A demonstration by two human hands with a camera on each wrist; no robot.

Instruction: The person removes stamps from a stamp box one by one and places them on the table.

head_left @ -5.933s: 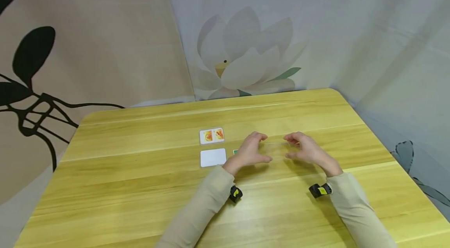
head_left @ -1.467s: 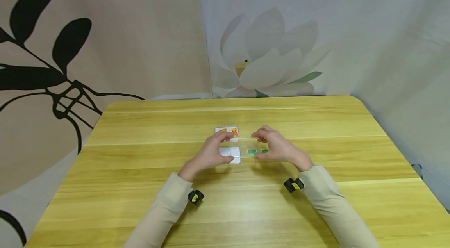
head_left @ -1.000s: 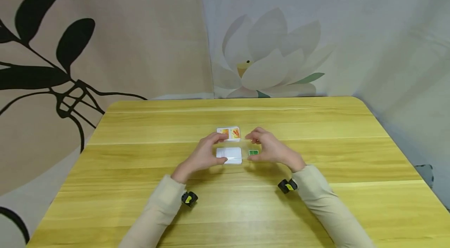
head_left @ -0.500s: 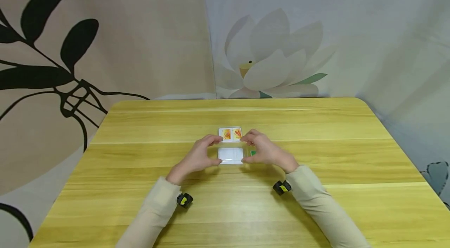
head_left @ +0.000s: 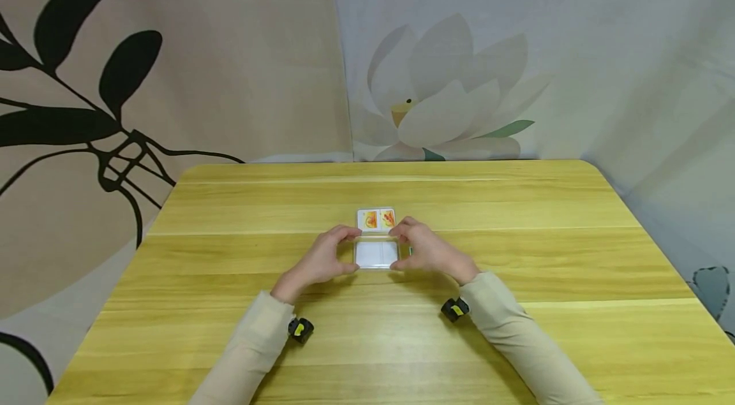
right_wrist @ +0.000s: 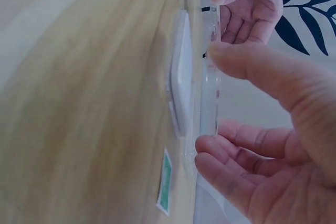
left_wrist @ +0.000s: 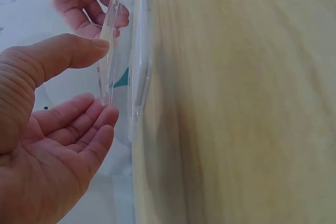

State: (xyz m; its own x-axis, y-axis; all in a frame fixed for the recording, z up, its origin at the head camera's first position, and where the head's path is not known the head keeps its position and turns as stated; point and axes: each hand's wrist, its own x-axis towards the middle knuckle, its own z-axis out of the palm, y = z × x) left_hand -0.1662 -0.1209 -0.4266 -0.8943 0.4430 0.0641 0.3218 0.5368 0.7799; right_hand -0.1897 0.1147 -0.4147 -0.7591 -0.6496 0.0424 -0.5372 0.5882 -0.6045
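Observation:
My left hand (head_left: 318,258) and right hand (head_left: 432,253) pinch opposite ends of a clear plastic cover (left_wrist: 107,51), thumbs on the near edge and fingers on the far edge. It hangs level just above a white rectangular slab (head_left: 376,255) on the table; the wrist views show a small gap between them. Just beyond lies a second white piece with two orange pictures (head_left: 376,219), near my fingertips. A small green card with a white border (right_wrist: 165,182) lies to the right of the slab, mostly hidden by my right hand in the head view.
The wooden table (head_left: 230,303) reaches back to a hanging cloth (head_left: 230,73) printed with leaves and a flower. Black wrist cameras (head_left: 300,330) sit below both hands, close over the tabletop.
Both hands have carried the clear cover from the right of the white slab leftward until it is over the slab. Lately it has come lower. The view has also shifted.

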